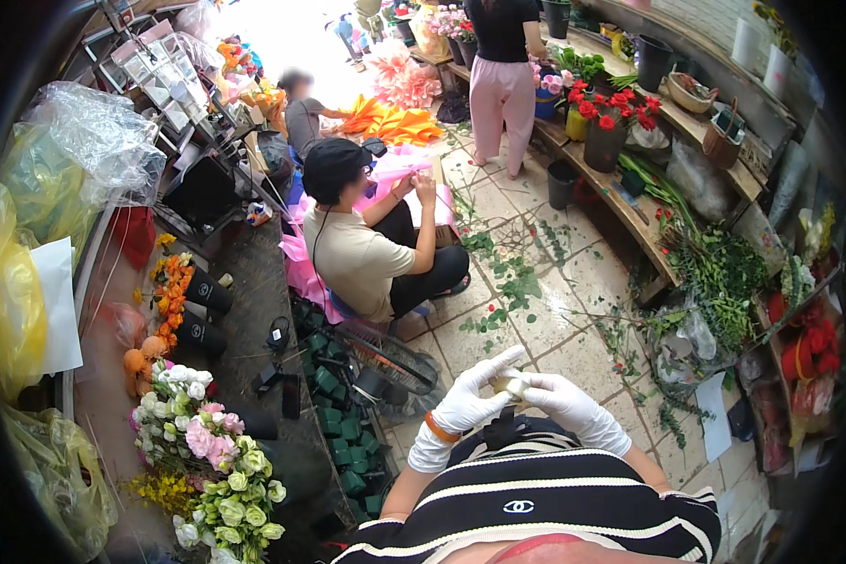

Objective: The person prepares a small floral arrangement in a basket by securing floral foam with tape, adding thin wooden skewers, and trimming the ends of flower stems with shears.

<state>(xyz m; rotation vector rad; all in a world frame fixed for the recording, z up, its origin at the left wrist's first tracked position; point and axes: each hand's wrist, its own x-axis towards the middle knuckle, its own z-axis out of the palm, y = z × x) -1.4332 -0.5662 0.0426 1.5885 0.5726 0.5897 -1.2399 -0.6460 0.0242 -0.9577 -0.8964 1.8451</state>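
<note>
Both of my hands wear white gloves and meet in front of my striped top. Between them is a small pale-yellow and white object (512, 385), partly covered by fingers; its kind does not show clearly. My left hand (472, 397) grips it from the left between thumb and fingers, with one finger stretched out above it. From the right, the bent fingertips of my right hand (564, 406) pinch the same object. An orange band (440, 428) circles my left wrist.
A seated person (357, 244) works with pink wrapping ahead, beside a floor fan (385, 357). White and pink flowers (207, 442) and green foam blocks (348, 451) stand left. Cut leaves (512, 282) litter the tiles. A wooden bench (620, 202) bears flower buckets on the right.
</note>
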